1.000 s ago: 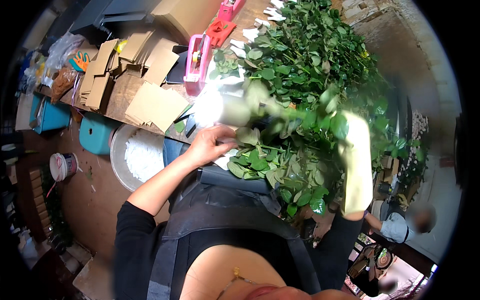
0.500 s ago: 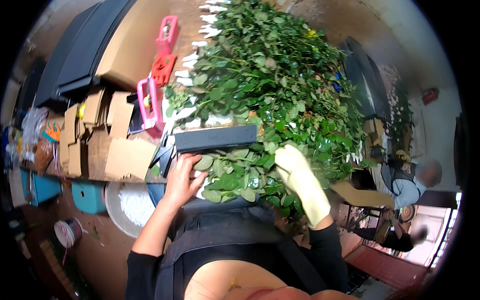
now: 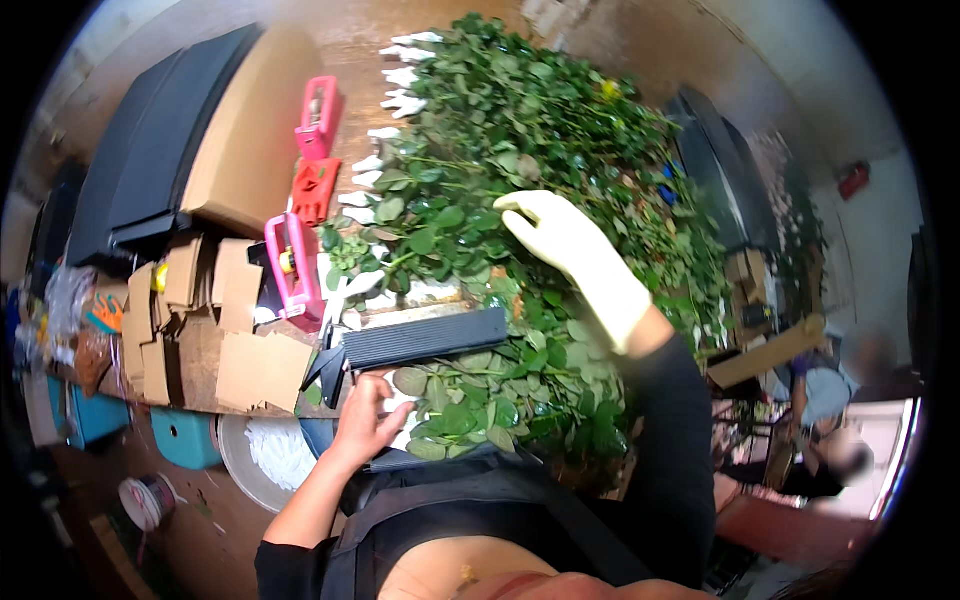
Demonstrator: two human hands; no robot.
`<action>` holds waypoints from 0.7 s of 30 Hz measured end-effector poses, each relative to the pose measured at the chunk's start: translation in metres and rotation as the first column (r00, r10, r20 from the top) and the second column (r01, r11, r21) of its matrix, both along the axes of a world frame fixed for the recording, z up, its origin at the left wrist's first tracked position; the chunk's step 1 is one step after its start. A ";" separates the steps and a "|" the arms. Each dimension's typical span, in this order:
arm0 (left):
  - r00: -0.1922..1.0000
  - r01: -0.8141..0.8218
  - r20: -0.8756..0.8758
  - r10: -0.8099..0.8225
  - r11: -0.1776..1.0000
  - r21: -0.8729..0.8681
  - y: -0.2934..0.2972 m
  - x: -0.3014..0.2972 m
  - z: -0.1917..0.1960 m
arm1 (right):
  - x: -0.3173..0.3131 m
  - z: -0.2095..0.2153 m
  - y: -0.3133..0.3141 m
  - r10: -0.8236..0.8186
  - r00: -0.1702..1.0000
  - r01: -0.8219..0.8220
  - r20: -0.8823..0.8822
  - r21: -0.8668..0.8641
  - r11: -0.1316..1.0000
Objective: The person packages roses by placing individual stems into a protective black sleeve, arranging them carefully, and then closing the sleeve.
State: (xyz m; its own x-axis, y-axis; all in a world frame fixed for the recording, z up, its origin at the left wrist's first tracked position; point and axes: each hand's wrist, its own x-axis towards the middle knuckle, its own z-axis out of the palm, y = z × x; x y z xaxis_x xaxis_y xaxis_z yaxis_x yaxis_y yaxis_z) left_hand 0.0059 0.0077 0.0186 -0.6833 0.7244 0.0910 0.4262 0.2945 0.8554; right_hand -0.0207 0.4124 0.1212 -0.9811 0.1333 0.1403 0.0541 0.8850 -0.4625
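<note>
Reaches farther beyond the leafy bunch [image 3: 470,405] than half a second ago, with gloved right hand [image 3: 535,225] parted-fingered, seemingly empty, over the larger leafy pile [image 3: 590,130]. Keeps left hand [image 3: 362,418] at the bunch's white end [image 3: 399,399], just nearside of the black ribbed panel [image 3: 430,337]; cannot tell whether gripping. Has cardboard pieces [image 3: 262,370] and pink tape dispenser [image 3: 306,308] leftward.

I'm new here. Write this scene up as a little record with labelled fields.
Left hand: bare, at the left end of the near leafy bunch
Right hand: gloved pale yellow, over the larger leafy pile; contact unclear
Beside near leafy bunch: black ribbed bar
Bench, left: two pink tape dispensers, cardboard pieces
Below bench: basin of white pieces
</note>
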 end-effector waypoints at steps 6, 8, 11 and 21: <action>0.999 0.046 0.008 -0.046 0.994 -0.098 0.000 0.002 0.010 | -0.114 -0.135 0.053 -0.207 0.971 0.026 0.117 0.811 0.584; 1.000 0.028 -0.005 -0.029 0.994 -0.104 -0.006 0.005 0.008 | -0.129 -0.098 0.043 -0.225 0.917 -0.053 0.330 0.660 0.749; 1.000 0.025 0.018 -0.023 0.993 -0.114 -0.005 0.006 0.008 | -0.097 -0.038 0.063 0.054 0.895 0.172 -0.442 0.456 0.873; 0.997 0.026 -0.079 -0.026 1.000 -0.002 0.003 0.002 0.007 | 0.062 0.085 -0.026 0.000 0.970 -0.187 -0.242 -0.750 0.635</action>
State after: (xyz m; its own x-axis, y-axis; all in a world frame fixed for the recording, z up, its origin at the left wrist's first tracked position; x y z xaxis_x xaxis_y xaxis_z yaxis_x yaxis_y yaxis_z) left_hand 0.0075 0.0103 0.0257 -0.6548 0.7421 0.1434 0.5002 0.2832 0.8183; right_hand 0.0413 0.3862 0.2065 -0.9553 0.1927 0.2241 -0.1843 0.2044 -0.9614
